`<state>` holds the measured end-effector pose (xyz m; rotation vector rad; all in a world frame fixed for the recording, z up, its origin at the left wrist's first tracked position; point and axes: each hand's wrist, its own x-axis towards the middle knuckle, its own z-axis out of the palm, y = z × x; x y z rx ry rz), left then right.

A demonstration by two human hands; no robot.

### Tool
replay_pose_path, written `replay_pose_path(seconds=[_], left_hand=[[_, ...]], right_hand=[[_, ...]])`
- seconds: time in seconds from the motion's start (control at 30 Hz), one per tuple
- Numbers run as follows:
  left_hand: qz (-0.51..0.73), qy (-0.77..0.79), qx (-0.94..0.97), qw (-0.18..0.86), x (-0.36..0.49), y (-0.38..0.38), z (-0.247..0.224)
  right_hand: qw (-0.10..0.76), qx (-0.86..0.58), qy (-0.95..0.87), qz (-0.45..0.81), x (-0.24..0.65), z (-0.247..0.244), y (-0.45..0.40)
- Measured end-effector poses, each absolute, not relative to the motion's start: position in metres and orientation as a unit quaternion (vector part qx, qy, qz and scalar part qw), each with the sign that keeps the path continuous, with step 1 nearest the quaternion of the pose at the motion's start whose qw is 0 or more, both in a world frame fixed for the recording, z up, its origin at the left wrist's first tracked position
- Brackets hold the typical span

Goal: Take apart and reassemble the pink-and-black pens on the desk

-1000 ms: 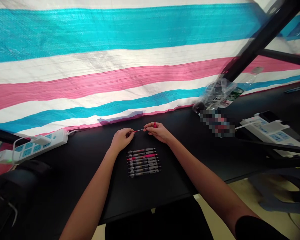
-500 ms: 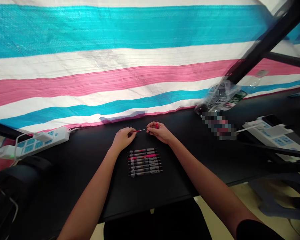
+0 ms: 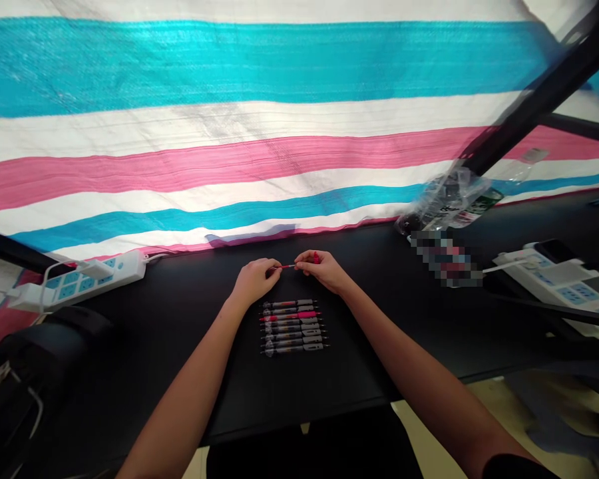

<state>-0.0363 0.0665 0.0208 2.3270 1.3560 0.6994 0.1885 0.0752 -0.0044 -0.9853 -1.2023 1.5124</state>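
Head view: a slim red rod sits in the pinching grip of the left hand, its tip reaching the right hand, which clasps a red piece. I'd judge the rod light, slick, slightly flexible, best pinched mid-length. Bodyward of the grip, pens line the worktop.

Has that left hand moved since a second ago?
Yes, slightly: judged against the row of pens on the table, the left hand has shifted rightward, closer to the right hand.
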Motion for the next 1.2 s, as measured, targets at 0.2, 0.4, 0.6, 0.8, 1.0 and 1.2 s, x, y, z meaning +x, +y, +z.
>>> replay_pose_path(seconds=[0.2,0.4,0.6,0.8,1.0,1.2], left_hand=[[0.256,0.486,0.816,0.181,-0.037,0.067,0.020],[0.255,0.483,0.821,0.166,-0.037,0.065,0.020],[0.255,0.490,0.818,0.161,-0.037,0.064,0.021],[0.259,0.485,0.821,0.157,-0.041,0.067,0.018],[0.247,0.482,0.830,0.133,-0.041,0.063,0.018],[0.245,0.496,0.826,0.108,-0.043,0.055,0.018]], right_hand=[[0.487,-0.415,-0.464,0.612,0.186,-0.003,0.076],[0.510,-0.415,-0.452,0.602,0.184,-0.003,0.076],[0.520,-0.408,-0.473,0.583,0.183,-0.007,0.077],[0.503,-0.421,-0.512,0.555,0.180,-0.004,0.076],[0.513,-0.414,-0.512,0.550,0.179,-0.004,0.076],[0.492,-0.420,-0.534,0.544,0.179,-0.002,0.077]])
